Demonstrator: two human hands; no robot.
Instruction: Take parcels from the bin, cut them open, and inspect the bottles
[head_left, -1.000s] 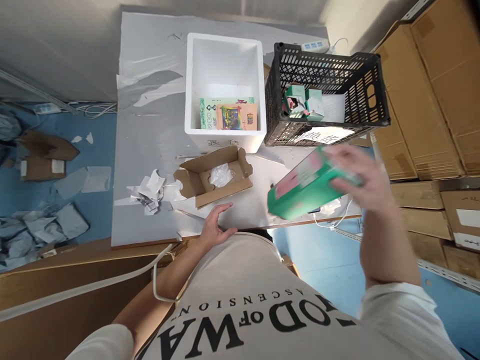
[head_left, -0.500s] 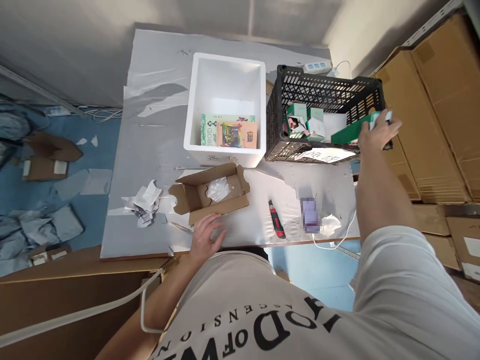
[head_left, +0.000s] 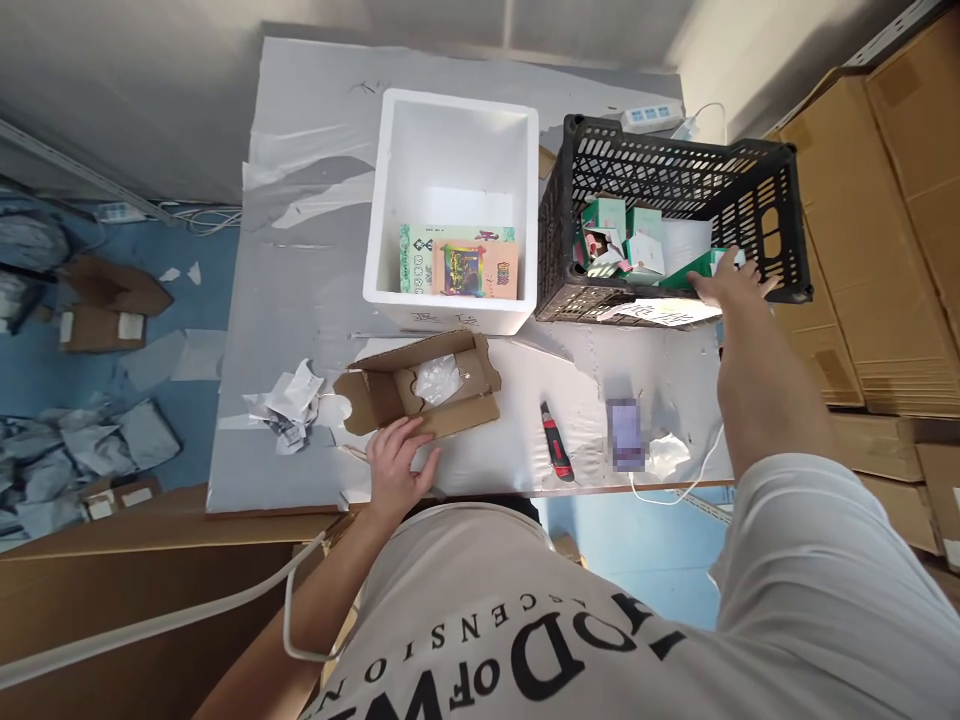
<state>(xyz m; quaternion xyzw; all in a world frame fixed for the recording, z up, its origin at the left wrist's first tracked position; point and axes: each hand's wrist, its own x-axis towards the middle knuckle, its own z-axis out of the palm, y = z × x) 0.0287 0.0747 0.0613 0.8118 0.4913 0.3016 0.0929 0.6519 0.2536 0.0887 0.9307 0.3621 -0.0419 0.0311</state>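
Note:
My left hand (head_left: 397, 465) rests at the front side of an open brown cardboard box (head_left: 465, 412), fingers stretched out and touching its edge. A crumpled clear plastic bag (head_left: 439, 380) lies inside that box. At the right, my right hand (head_left: 729, 282) reaches over the near rim of a black plastic crate (head_left: 562, 225), with thumb and fingers around a green box (head_left: 690, 272). The fingers partly hide this box, which is low in the crate. Several green-and-white boxes (head_left: 643, 240) stand in the crate's left part.
A white foam box (head_left: 376, 215) holds green and orange printed packs (head_left: 476, 268). On the table lie a red-and-black utility knife (head_left: 556, 442), a phone (head_left: 627, 436) on a white cable, and crumpled paper (head_left: 289, 405). A power strip (head_left: 651, 117) sits behind the crate.
My right hand has moved left and lowered the green box deeper into the crate. My left hand has shifted slightly left and up along the cardboard box's edge.

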